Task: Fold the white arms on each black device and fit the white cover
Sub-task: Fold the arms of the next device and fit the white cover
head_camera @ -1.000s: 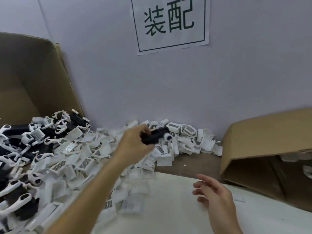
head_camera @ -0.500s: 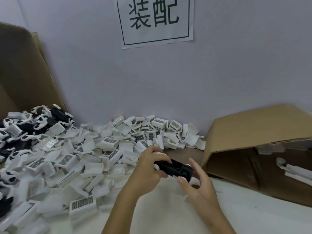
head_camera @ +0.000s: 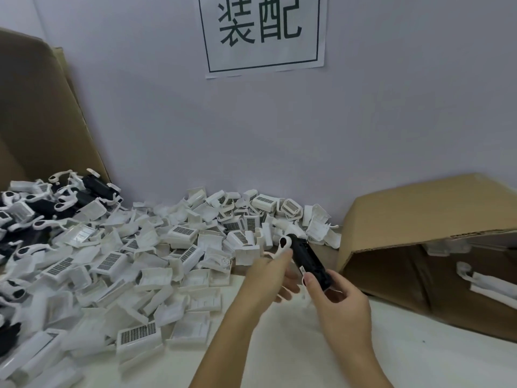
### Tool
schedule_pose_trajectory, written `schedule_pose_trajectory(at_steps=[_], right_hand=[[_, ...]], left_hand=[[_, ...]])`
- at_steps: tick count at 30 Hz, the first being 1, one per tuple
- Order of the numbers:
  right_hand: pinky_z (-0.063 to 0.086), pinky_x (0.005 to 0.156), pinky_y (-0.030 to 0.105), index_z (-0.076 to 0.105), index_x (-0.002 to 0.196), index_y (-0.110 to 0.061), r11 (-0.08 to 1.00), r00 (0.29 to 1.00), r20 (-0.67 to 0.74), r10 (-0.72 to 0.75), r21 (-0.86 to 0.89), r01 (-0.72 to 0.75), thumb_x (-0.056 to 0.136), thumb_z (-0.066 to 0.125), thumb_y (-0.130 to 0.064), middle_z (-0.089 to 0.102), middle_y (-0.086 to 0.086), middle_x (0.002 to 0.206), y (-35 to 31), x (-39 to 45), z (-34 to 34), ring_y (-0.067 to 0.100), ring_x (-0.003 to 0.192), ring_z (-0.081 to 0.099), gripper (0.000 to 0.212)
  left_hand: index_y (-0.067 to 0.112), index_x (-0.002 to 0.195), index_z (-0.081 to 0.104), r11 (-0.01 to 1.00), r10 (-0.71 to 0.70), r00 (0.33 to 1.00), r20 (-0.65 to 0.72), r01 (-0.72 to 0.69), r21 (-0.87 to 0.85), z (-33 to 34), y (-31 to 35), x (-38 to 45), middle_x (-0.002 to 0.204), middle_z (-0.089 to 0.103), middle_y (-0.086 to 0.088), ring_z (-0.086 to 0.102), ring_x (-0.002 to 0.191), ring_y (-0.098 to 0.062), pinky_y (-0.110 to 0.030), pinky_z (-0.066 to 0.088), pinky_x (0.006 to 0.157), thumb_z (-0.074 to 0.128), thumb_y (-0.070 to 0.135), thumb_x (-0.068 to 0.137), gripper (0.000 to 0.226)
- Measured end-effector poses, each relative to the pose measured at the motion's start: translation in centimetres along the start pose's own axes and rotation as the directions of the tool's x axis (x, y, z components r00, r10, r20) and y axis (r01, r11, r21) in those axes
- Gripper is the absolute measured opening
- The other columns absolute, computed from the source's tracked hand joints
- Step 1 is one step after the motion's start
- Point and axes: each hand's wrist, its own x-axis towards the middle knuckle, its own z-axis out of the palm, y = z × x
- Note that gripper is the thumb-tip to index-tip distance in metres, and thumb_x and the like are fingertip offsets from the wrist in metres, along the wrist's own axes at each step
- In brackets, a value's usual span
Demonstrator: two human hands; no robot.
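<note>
Black device (head_camera: 307,260) at centre-right of frame, held above the table (head_camera: 279,345). Right hand (head_camera: 340,306) grips its lower end; left hand (head_camera: 270,278) pinches the white arm (head_camera: 284,245). Looks light and rigid; arm thin, likely snappable, so hold by the body. Loose white covers (head_camera: 145,264) heaped left; open cardboard box (head_camera: 425,242) close right.

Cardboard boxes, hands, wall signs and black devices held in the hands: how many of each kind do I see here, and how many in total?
Cardboard boxes: 2, one at the left and one lying on its side at the right
Hands: 2, the left hand and the right hand
Wall signs: 1, the sign
Black devices held: 1, the device
Total: 6
</note>
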Motion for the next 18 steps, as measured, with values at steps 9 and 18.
schedule_pose_trajectory(at_steps=[9,18], right_hand=[[0.045,0.1,0.027,0.045,0.145,-0.027,0.958,0.983,0.151,-0.102,-0.252,0.138,0.078,0.083,-0.034,0.053,-0.017,0.134,0.7,-0.8,1.4,0.001,0.122,0.049,0.077],[0.053,0.079,0.017,0.06,0.114,-0.047,0.976,0.986,0.13,-0.101,-0.18,0.123,0.074,0.08,-0.041,0.069,-0.025,0.102,0.7,-0.8,1.3,-0.006,0.099,0.064,0.045]], left_hand=[[0.007,0.116,0.067,0.66,-0.021,1.0,-0.005,0.01,-0.752,1.4,-1.2,0.3,0.097,0.076,-0.013,0.075,0.088,-0.024,-0.029,0.06,0.065,0.064,0.019,0.095,0.024],[0.015,0.099,0.078,0.875,0.101,0.995,-0.001,-0.089,-0.476,2.3,-1.7,0.1,0.093,0.078,-0.002,0.072,0.089,-0.009,-0.014,0.049,0.071,0.071,0.024,0.09,0.014]])
